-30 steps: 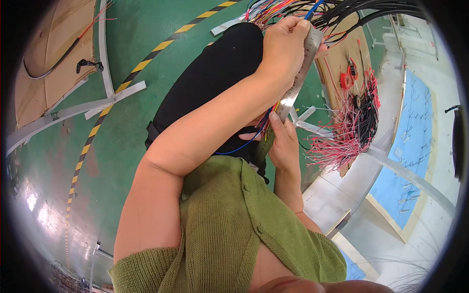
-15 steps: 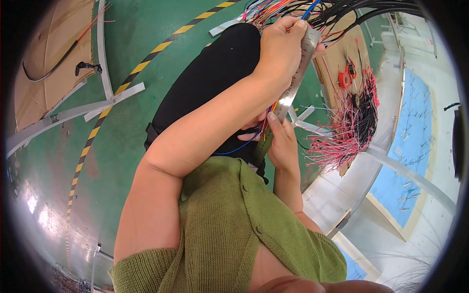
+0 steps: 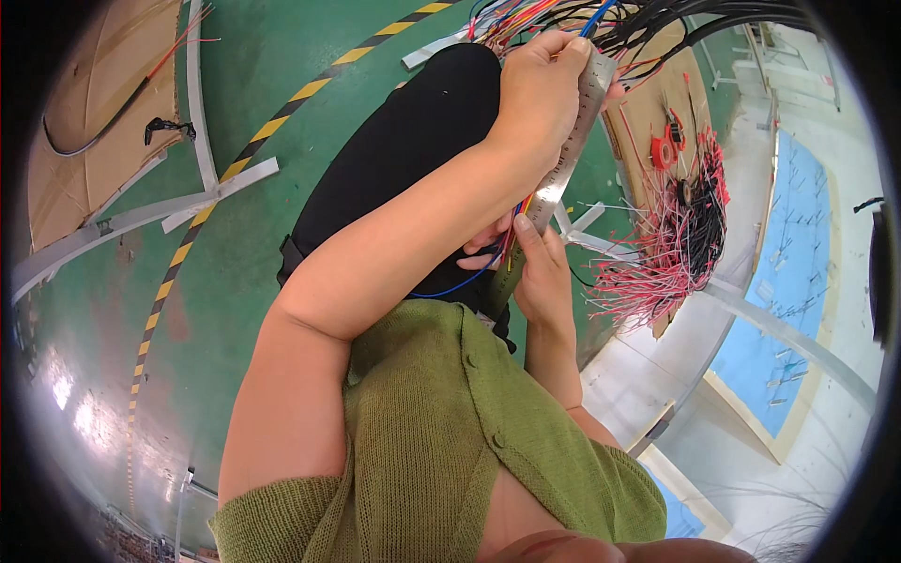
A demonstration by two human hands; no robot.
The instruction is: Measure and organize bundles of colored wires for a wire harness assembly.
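A long steel ruler (image 3: 589,105) slants down toward my lap. My left hand (image 3: 537,92) is closed round its upper end, thumb on top, where blue wires (image 3: 597,19) run out beyond the thumb. Lower down, my right hand (image 3: 542,267) grips the ruler and thin coloured wires (image 3: 513,246), red, yellow and blue, with its thumb laid along the ruler's edge. Some fingertips show on the ruler's left side, partly hidden by my left forearm. A loose blue wire (image 3: 452,290) curves away over my black trousers (image 3: 404,150).
Thick black cables (image 3: 723,21) and mixed wires (image 3: 507,26) extend beyond my left hand. To the right lie a bundle of red and white wire ends (image 3: 657,272) and red tape rolls (image 3: 663,153). Farther right is a blue pegged board (image 3: 784,281); cardboard (image 3: 103,103) on a metal frame stands left.
The fingertips beside the ruler's lower part have shifted slightly. Both hands keep their places on the ruler.
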